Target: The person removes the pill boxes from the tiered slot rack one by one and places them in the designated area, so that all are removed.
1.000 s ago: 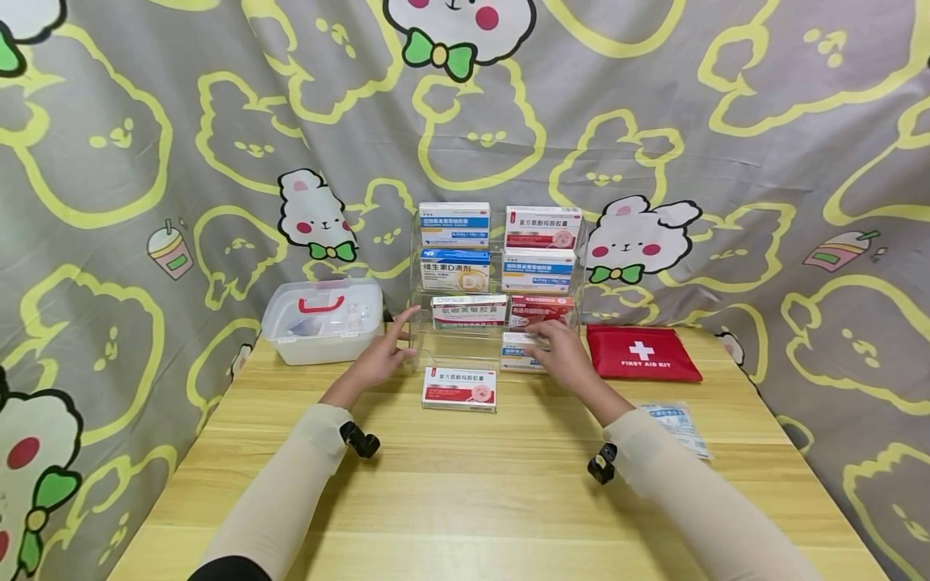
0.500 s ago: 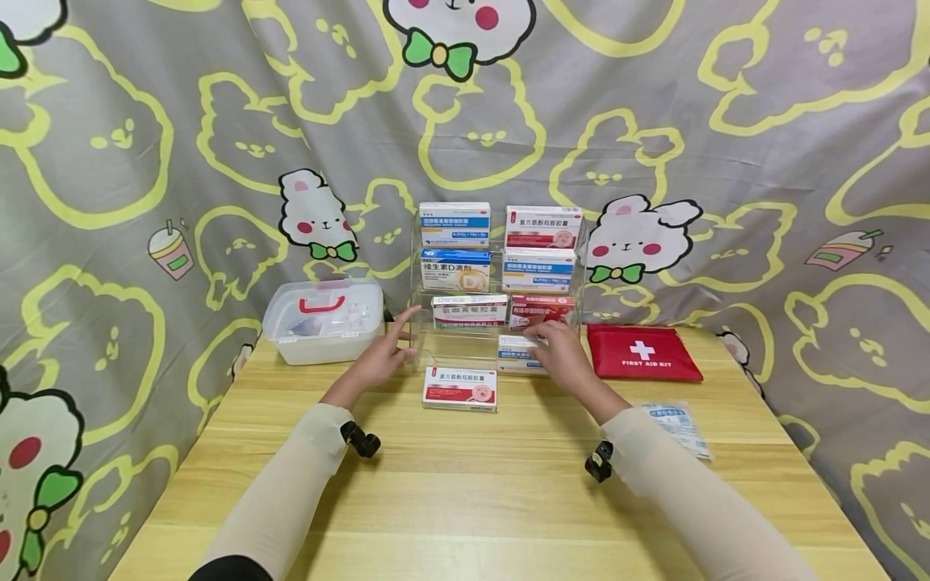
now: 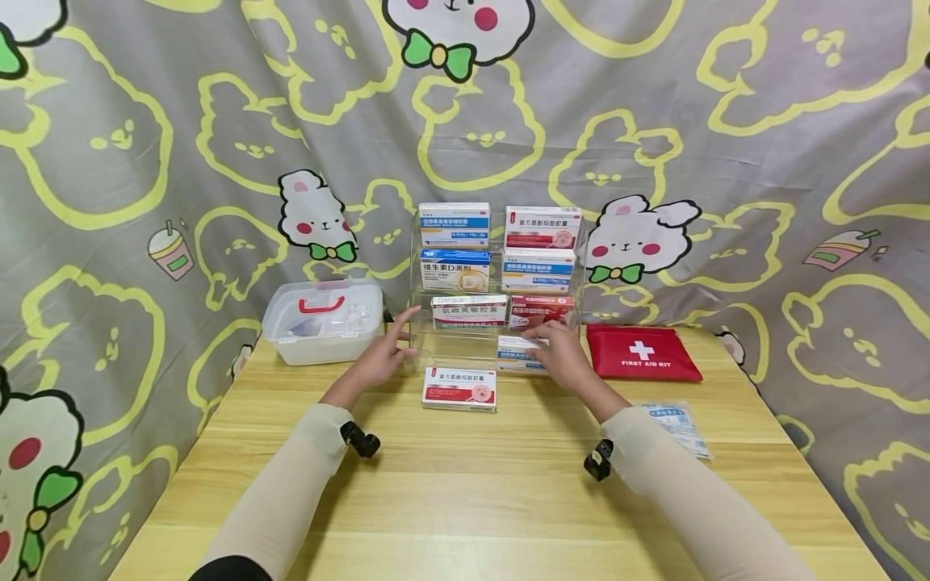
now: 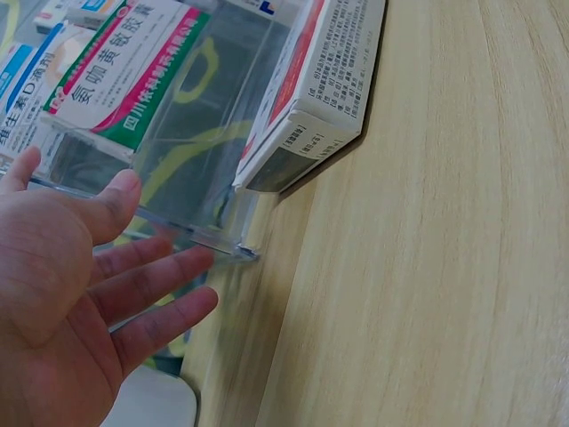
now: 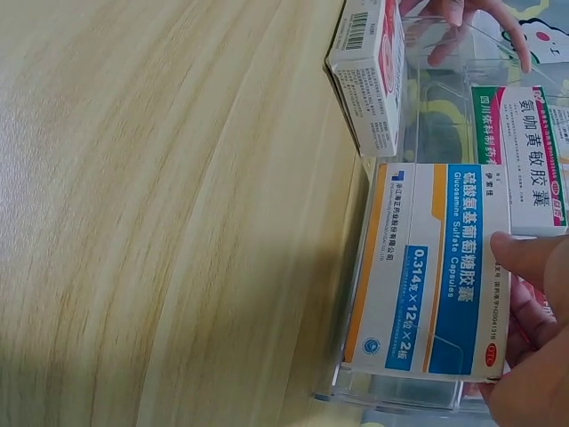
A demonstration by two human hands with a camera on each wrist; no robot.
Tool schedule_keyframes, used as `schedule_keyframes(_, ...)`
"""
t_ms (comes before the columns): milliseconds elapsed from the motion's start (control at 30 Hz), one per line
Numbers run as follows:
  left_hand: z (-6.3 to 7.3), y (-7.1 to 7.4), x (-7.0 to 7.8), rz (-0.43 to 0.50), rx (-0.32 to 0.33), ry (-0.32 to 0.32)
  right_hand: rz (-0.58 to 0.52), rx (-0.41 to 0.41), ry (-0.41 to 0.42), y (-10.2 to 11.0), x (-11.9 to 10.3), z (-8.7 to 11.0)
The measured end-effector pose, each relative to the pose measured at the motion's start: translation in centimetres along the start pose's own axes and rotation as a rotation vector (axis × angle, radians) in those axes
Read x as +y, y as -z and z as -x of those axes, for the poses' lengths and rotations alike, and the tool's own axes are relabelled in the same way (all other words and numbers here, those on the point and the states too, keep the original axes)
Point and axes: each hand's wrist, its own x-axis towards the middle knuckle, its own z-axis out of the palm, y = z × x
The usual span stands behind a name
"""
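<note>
In the clear plastic rack's bottom tier, my right hand pinches the white, blue-and-orange cardboard box; left hand spread, empty. Presumably light, crushable: hold by upper edge.

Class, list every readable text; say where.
"FIRST AID KIT", cross: red pouch
"硫酸氨基葡萄糖胶囊": blue-banded boxes
"Glucosamine Sulfate Capsules": lowest box
"0.314克×12粒×2板": lowest
"浙江海正药业股份有限公司": lowest
"伊索佳": lowest
"OTC": lowest
"氨咖黄敏胶囊": green-edged box
"四川依科制药有限公司": same
"维生素D滴剂": vitamin box
"复方氨酚烷胺胶囊": two red-white boxes
"布洛芬缓释胶囊": red box
Too small: sachet, fine print.
</note>
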Motion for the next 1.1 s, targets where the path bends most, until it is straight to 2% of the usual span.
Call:
schedule_keyframes(167, 0.05, 0.02, 0.05, 0.015, -0.008, -0.002, -0.027, -0.009, -0.047, -0.04, -0.16, 0.09)
schedule_keyframes(633, -0.04, 0.0, -0.04, 0.024, -0.013, 0.001, -0.104, 0.016, -0.055, -0.41, 0.41, -0.12)
schedule_keyframes(967, -0.11, -0.08, -0.14, 0.028, -0.01, -0.003, -0.136, 0.002, -0.115, -0.34, 0.32, 0.09)
schedule_keyframes(1100, -0.08, -0.05, -0.15, 0.025, -0.008, -0.002, -0.148, 0.002, -0.113, -0.34, 0.28, 0.1)
